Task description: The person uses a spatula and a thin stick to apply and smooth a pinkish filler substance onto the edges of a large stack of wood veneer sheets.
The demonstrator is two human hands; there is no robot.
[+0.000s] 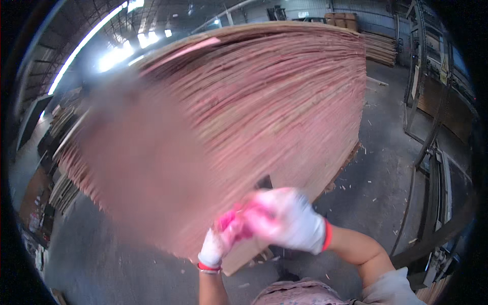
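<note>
My left hand (216,245) and my right hand (290,218) wear white work gloves with pink fingers and red cuffs. They meet low in the middle of the view, before a large stack of thin wood veneer sheets (300,101) with pinkish edges. The fingers of both look curled together and touching; motion blurs them, so what they hold cannot be made out. A small dark flat piece (264,182) shows just above my right hand, and whether I grip it is unclear. A blurred smear covers the stack's left part.
A black metal frame with rails (432,147) stands at the right. Wood scraps lie on the grey floor (378,137) between it and the stack. More sheets are piled at the far right (380,48) and left. A strip of light runs along the roof.
</note>
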